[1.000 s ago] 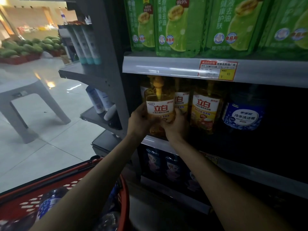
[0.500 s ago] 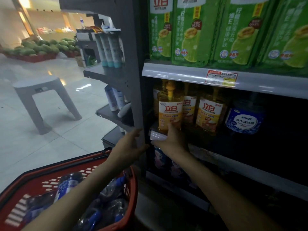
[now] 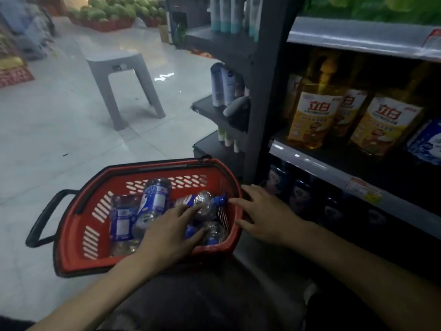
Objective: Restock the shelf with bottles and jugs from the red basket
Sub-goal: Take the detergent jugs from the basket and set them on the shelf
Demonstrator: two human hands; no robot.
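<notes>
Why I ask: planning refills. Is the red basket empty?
Not empty: several blue-capped bottles lie on their sides in the red basket.

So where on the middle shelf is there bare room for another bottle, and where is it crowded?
The shelf looks bare, though dark, along its front, before the blue jug and rightmost yellow bottle. Its left end is crowded: yellow bottles stand in rows beside the upright. Right of the jug is out of frame.

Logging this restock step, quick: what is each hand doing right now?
Left hand: open, fingers spread over the bottles in the basket, holding nothing.
Right hand: open at the basket's rim, holding nothing.
</notes>
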